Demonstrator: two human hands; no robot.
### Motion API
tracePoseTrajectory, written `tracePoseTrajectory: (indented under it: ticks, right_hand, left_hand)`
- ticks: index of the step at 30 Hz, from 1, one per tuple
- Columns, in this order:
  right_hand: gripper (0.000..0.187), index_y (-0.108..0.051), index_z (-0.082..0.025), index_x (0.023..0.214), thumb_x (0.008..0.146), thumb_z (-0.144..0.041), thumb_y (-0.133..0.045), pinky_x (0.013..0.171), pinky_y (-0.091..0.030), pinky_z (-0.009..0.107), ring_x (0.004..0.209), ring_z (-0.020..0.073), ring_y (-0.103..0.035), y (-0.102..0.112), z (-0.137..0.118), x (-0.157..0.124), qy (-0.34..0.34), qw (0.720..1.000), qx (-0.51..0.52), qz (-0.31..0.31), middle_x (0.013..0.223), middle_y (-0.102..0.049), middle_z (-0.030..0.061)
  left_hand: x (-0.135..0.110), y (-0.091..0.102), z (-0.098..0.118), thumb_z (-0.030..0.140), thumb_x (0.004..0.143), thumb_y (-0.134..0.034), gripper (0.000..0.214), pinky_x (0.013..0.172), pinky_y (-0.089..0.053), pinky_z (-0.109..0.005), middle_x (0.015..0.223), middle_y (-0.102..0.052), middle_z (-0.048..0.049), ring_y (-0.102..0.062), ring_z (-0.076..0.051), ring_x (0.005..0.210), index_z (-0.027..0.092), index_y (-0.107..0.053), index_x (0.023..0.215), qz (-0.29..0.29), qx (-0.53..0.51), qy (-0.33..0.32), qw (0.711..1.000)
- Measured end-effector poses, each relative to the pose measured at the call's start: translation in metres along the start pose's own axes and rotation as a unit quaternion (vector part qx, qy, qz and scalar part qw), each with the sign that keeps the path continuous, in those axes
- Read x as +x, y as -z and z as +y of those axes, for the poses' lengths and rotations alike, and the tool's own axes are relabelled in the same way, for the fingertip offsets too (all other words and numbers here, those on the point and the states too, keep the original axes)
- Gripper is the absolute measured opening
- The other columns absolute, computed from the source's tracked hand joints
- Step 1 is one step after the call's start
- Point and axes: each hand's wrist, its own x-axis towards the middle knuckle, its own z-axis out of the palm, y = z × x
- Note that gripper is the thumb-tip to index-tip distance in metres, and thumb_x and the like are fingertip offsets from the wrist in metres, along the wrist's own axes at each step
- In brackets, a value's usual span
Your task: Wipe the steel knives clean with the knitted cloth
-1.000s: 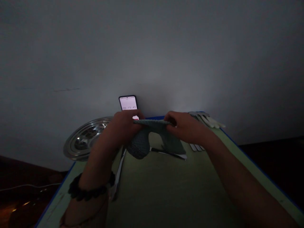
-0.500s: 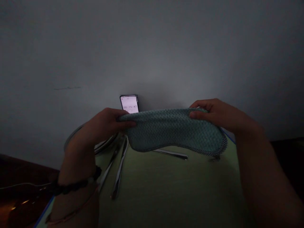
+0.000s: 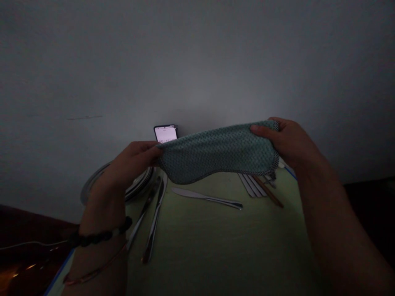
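A green cloth (image 3: 216,152) with a dark checked edge hangs stretched between my two hands, above the table. My left hand (image 3: 135,160) pinches its left end between thumb and fingers. At the right end my right hand (image 3: 284,137) grips it, thumb on the near side. Below the cloth a table knife (image 3: 206,197) lies crosswise on the table. Two more long pieces of cutlery lie to the left, one of them a knife (image 3: 156,222); the other (image 3: 142,218) is partly behind my left wrist.
Stacked plates (image 3: 138,185) stand behind my left forearm. A lit phone (image 3: 166,133) leans on the grey wall (image 3: 197,61). Several metal handles (image 3: 251,187) and a brown stick (image 3: 271,195) poke out under the cloth. The pale green table (image 3: 216,246) has a blue edge.
My right hand has risen with its end of the cloth, which now slants up to the right. The lower edge lifted too, so the knife and the handles at right show more.
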Motion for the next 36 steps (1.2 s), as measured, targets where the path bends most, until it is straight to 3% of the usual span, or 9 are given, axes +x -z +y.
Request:
tracePoseTrajectory:
  ticks: [2, 4, 8, 12, 15, 21, 26, 32, 36]
  right_hand:
    - [0.026, -0.055, -0.021, 0.064, 0.066, -0.042, -0.070, 0.044, -0.035, 0.026, 0.050, 0.0123, -0.047, -0.008, -0.002, 0.001, -0.001, 0.999, -0.007, 0.043, 0.059, -0.052, -0.0023]
    - [0.025, -0.052, -0.021, 0.064, 0.069, -0.041, -0.066, 0.044, -0.033, 0.026, 0.051, 0.0126, -0.045, -0.019, -0.005, -0.001, 0.019, 0.997, -0.052, 0.047, 0.058, -0.050, -0.0024]
    - [0.024, -0.052, -0.020, 0.068, 0.077, -0.041, -0.058, 0.050, -0.035, 0.026, 0.056, 0.0127, -0.047, -0.047, -0.019, -0.015, 0.090, 0.985, -0.133, -0.070, 0.061, -0.052, -0.0017]
    - [0.023, -0.054, -0.020, 0.076, 0.080, -0.042, -0.054, 0.053, -0.037, 0.025, 0.061, 0.0131, -0.052, -0.068, -0.032, -0.034, 0.110, 0.974, -0.106, -0.168, 0.066, -0.058, -0.0005]
    - [0.015, -0.055, -0.019, 0.082, 0.082, -0.034, -0.052, 0.055, -0.038, 0.025, 0.064, 0.0129, -0.056, -0.071, -0.035, -0.040, 0.133, 0.962, -0.106, -0.215, 0.073, -0.061, 0.0003]
    - [0.007, -0.057, -0.019, 0.082, 0.078, -0.025, -0.055, 0.053, -0.035, 0.024, 0.058, 0.0103, -0.052, -0.071, -0.033, -0.041, 0.179, 0.956, -0.152, -0.177, 0.067, -0.059, -0.0026]
    - [0.010, -0.054, -0.019, 0.083, 0.075, -0.021, -0.058, 0.052, -0.033, 0.024, 0.055, 0.0098, -0.049, -0.076, -0.033, -0.041, 0.187, 0.961, -0.186, -0.079, 0.062, -0.055, -0.0040]
    - [0.013, -0.056, -0.017, 0.085, 0.076, -0.024, -0.062, 0.053, -0.041, 0.022, 0.060, 0.0104, -0.057, -0.083, -0.030, -0.045, 0.178, 0.962, -0.115, -0.174, 0.067, -0.062, -0.0017]
    - [0.015, -0.061, -0.015, 0.090, 0.077, -0.025, -0.063, 0.064, -0.049, 0.024, 0.069, 0.0121, -0.064, -0.081, -0.028, -0.043, 0.168, 0.962, -0.061, -0.209, 0.078, -0.069, 0.0018]
  left_hand:
    - [0.001, -0.002, 0.003, 0.032, 0.074, -0.047, 0.023, 0.054, -0.042, -0.021, 0.063, -0.058, -0.0006, -0.051, -0.010, 0.057, 0.014, -0.060, 0.067, 0.013, -0.034, 0.022, 0.999]
    - [0.002, -0.007, 0.008, 0.031, 0.073, -0.048, 0.021, 0.053, -0.042, -0.021, 0.061, -0.055, 0.0004, -0.050, -0.010, 0.057, 0.014, -0.059, 0.068, 0.005, -0.061, 0.034, 0.998]
    - [0.000, -0.020, 0.026, 0.032, 0.077, -0.047, 0.022, 0.054, -0.046, -0.021, 0.062, -0.058, 0.0008, -0.053, -0.011, 0.057, 0.016, -0.059, 0.068, -0.060, -0.093, 0.016, 0.994]
    - [-0.006, -0.032, 0.047, 0.031, 0.080, -0.046, 0.023, 0.056, -0.051, -0.023, 0.066, -0.066, 0.0003, -0.062, -0.013, 0.060, 0.018, -0.063, 0.073, -0.161, -0.093, -0.006, 0.982]
    - [-0.009, -0.035, 0.051, 0.031, 0.082, -0.045, 0.024, 0.059, -0.054, -0.024, 0.072, -0.070, -0.0009, -0.066, -0.015, 0.063, 0.019, -0.065, 0.078, -0.192, -0.101, -0.014, 0.976]
    - [-0.009, -0.032, 0.042, 0.033, 0.086, -0.043, 0.028, 0.064, -0.056, -0.026, 0.082, -0.072, -0.0003, -0.068, -0.017, 0.071, 0.022, -0.068, 0.093, -0.208, -0.129, -0.019, 0.970]
    - [-0.005, -0.033, 0.041, 0.034, 0.086, -0.042, 0.032, 0.062, -0.055, -0.027, 0.075, -0.072, -0.0037, -0.068, -0.018, 0.067, 0.017, -0.066, 0.077, -0.180, -0.050, -0.007, 0.982]
    - [-0.002, -0.038, 0.042, 0.036, 0.089, -0.037, 0.037, 0.062, -0.049, -0.025, 0.071, -0.070, -0.0036, -0.065, -0.016, 0.067, 0.016, -0.064, 0.075, -0.181, 0.025, -0.050, 0.982]
    - [-0.004, -0.036, 0.042, 0.037, 0.090, -0.034, 0.039, 0.063, -0.047, -0.024, 0.072, -0.068, -0.0033, -0.063, -0.015, 0.069, 0.015, -0.064, 0.078, -0.182, 0.045, -0.052, 0.981]
